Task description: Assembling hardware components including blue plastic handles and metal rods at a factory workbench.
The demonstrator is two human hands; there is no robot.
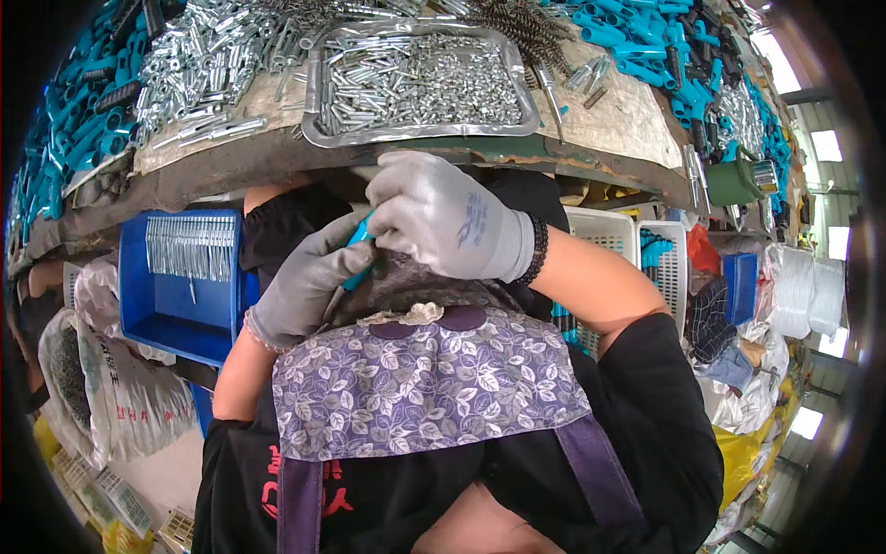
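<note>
Nearest the camera is the person's floral purple apron [429, 388] over dark clothing. Just above its top edge both gloved hands meet in the lap, below the near edge of the desk [609, 129]. The left hand [309, 282] has its fingers closed around a teal plastic handle [358, 254], of which only short bits show between the gloves. The right hand [443, 222] lies on top, its fingers curled down and pinched together at the handle's upper end; whether they also hold a small metal part there cannot be told, since the glove hides it.

To the left, under the desk, a blue bin [175, 277] holds a row of thin metal pins. To the right stands a white slotted crate [604, 235] with more teal pieces showing below.

On the desk, by its near edge, a metal tray [318, 120] is heaped with small silver fittings. Loose silver rods [198, 83] pile up toward the left edge, springs [517, 28] lie beyond the tray, and teal handles [646, 46] are heaped at the far right and far left corners.

As a judgement, one handle is in mid-assembly, and the full heaps suggest most of the work remains.
</note>
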